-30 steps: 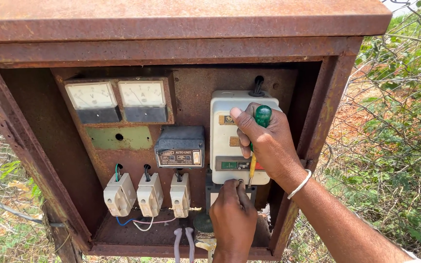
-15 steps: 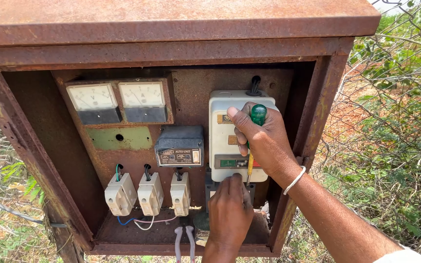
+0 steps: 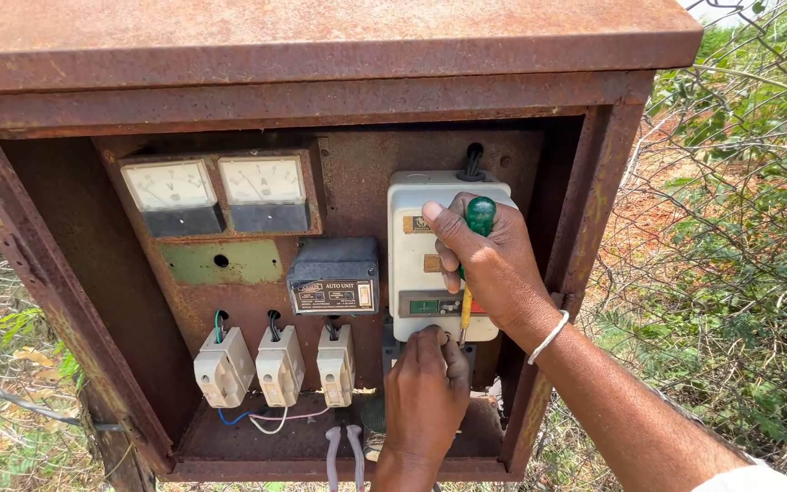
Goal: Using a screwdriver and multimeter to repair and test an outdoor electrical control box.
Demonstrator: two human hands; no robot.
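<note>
A rusty metal electrical box (image 3: pixel 321 55) stands open in front of me. My right hand (image 3: pixel 494 269) grips a green-handled screwdriver (image 3: pixel 479 217) held upright, its yellow shaft pointing down at the lower edge of a white starter unit (image 3: pixel 412 264). My left hand (image 3: pixel 425 396) reaches up from below, and its fingertips touch the bottom of that white unit, right by the screwdriver tip. What the left fingers pinch is hidden.
Two analogue meters (image 3: pixel 216 191) sit at the upper left, above a green plate (image 3: pixel 220 262). A dark small control unit (image 3: pixel 334 273) hangs mid-box. Three white fuse holders (image 3: pixel 275 364) with wires line the lower left. Wire fence and bushes (image 3: pixel 740 246) stand to the right.
My left hand has risen slightly to the underside of the white unit. The right hand with the screwdriver has shifted a little up and left.
</note>
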